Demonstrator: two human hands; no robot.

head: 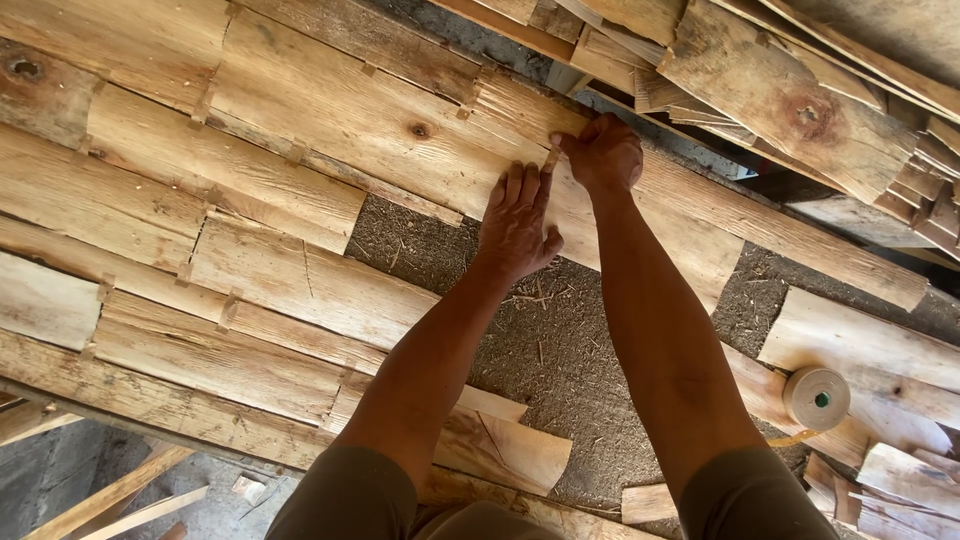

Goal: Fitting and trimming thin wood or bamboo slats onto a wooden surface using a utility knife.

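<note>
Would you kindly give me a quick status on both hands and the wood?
Left hand flat on the long plank. Right hand pinching a small wood strip at the plank's edge. Tape roll off to the side, nothing in the way.

veneer sheets (300, 120): thin pale wood, matt, rough-sawn, with knots, streaked grain and split, ragged edges.
paper strips (230, 310): short tan tabs, matt, seen across the seams between sheets.
strip at the seam (551, 158): small, tan, matt, pinched by the hands; whether paper or wood cannot be told.
counter (560, 340): a coarse, grey-brown, fibrous board, dull, strewn with wood slivers.
tape roll (817, 398): beige paper tape, matt, wound on a green core.
sleeves (345, 495): olive cloth, soft and matt.
</note>
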